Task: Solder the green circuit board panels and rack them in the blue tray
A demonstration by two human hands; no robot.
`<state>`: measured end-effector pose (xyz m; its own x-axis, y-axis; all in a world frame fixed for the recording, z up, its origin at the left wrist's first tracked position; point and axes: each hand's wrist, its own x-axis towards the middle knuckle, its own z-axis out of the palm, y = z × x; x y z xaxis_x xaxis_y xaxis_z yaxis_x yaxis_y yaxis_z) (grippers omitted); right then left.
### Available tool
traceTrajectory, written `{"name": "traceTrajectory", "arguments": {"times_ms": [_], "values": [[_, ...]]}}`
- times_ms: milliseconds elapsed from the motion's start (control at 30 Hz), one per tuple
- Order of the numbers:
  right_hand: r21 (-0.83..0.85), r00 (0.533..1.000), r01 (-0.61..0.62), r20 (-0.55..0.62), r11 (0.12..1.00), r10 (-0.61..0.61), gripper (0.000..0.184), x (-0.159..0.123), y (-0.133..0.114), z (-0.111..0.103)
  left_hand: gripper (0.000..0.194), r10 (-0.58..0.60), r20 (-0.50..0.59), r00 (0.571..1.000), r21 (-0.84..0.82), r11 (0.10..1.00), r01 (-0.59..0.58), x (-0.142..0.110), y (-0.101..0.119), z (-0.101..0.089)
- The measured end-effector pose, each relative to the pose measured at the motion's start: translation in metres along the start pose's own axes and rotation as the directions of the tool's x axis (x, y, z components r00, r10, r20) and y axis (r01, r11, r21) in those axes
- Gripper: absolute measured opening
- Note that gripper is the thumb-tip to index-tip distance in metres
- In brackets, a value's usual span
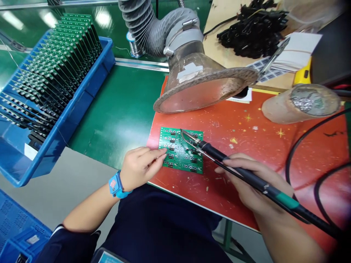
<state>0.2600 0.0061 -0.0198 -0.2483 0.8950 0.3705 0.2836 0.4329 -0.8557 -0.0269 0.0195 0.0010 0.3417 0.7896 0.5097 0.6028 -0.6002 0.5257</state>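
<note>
A green circuit board [179, 151] with rows of small dark parts lies flat on a red mat. My right hand [252, 179] is closed around a black soldering iron [241, 173] with a green band. A thin metal guide tube [204, 153] runs along the iron. The iron's tip is over the far edge of the board; I cannot tell whether it touches. My left hand [145, 162], wearing a blue wristband, has thumb and forefinger pinched at the board's left side. What sits between those fingertips is too small to make out.
A fume extraction hood [203, 86] on a grey hose hangs just beyond the board. A blue bin [90, 98] at left holds several upright circuit boards. A tan cylindrical container [282, 106], a pile of black cables [252, 31] and a solder spool [135, 47] stand around. Black cord loops at right.
</note>
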Motion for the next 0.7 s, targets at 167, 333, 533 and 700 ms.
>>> {"name": "traceTrajectory", "arguments": {"times_ms": [167,333,533,700], "values": [[-0.02,1.0,-0.007,0.014,1.0,0.007,0.022,0.0015,-0.0017,0.0006,0.008,-0.019,0.01,1.0,-0.008,1.0,0.019,0.0027,-0.0014,0.0025],[0.028,0.999,-0.027,0.021,0.999,0.026,0.033,-0.0039,0.0039,-0.0013,0.008,-0.026,0.021,0.999,0.002,1.0,0.026,0.005,-0.0022,0.0032],[0.001,0.998,0.055,0.039,0.998,-0.055,0.029,0.0046,-0.003,-0.0017,0.01,-0.036,0.045,0.998,0.004,0.999,0.035,0.0067,-0.0024,0.0048],[-0.029,0.997,0.055,0.049,0.998,-0.054,0.026,-0.0012,-0.0041,-0.0032,0.012,-0.03,0.071,0.997,0.007,1.0,0.03,0.0072,-0.0018,0.0048]]}}
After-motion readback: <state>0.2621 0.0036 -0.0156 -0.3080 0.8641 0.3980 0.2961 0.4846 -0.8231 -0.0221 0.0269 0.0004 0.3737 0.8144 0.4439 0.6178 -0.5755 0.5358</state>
